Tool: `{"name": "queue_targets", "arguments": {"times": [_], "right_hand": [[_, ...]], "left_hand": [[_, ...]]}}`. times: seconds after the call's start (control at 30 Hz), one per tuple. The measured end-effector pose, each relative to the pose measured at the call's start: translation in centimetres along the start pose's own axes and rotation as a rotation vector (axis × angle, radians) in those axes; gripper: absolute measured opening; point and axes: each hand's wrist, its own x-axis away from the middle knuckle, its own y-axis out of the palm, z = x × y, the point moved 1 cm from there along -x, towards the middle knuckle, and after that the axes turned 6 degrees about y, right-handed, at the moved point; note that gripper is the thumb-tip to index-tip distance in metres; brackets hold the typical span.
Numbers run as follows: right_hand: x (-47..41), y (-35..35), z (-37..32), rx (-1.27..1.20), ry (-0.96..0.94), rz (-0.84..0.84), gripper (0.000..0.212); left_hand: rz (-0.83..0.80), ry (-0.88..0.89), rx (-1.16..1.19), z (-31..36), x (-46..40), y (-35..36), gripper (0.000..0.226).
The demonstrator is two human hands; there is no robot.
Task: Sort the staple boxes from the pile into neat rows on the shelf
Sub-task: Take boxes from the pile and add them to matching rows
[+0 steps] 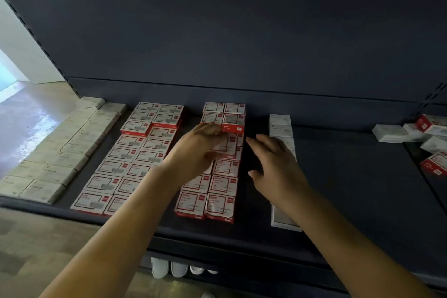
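Red-and-white boxes (219, 152) lie in double rows mid-shelf (350, 176), pale boxes (60, 152) at far left, a white row (280, 126) right of centre. The loose pile (416, 135) sits far right. The left hand (196, 150) curls its grip on one red box (232, 128). The right hand (275, 164) hovers beside, fingers relaxed, holding nothing.

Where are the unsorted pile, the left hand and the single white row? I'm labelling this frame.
Loose pile of white and red cardboard boxes (419, 139), head view, box top.
Left hand (196, 150), head view, back.
Single white box row (280, 126), head view, rear box.
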Motion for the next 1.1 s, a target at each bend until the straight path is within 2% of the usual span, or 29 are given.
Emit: {"name": "queue_targets", "arguments": {"times": [0.1,0.17,0.37,0.53,0.93,1.1], "right_hand": [[-0.5,0.5,-1.1,-0.018,0.004,-0.015,0.071],[-0.5,0.9,-1.6,-0.062,0.008,-0.026,0.072],[-0.5,1.5,-2.3,-0.083,0.027,-0.016,0.070],[-0.7,1.3,-2.4,-0.078,0.065,-0.010,0.069],[-0.2,1.3,-1.8,-0.087,0.146,-0.029,0.066],[-0.3,1.4,-1.7,-0.091,0.150,-0.031,0.066]], "left_hand": [[-0.076,-0.157,0.036,-3.1,0.2,0.8,0.042],[-0.074,-0.194,0.067,-4.4,0.2,1.3,0.036],[0.018,-0.169,0.041,-5.6,0.1,2.0,0.029],[0.024,-0.250,0.078,-5.5,-0.3,2.6,0.033],[0.081,-0.259,0.128,-5.0,-0.9,2.8,0.019],[0.019,-0.357,0.061,-4.2,-2.4,3.7,0.055]]}}
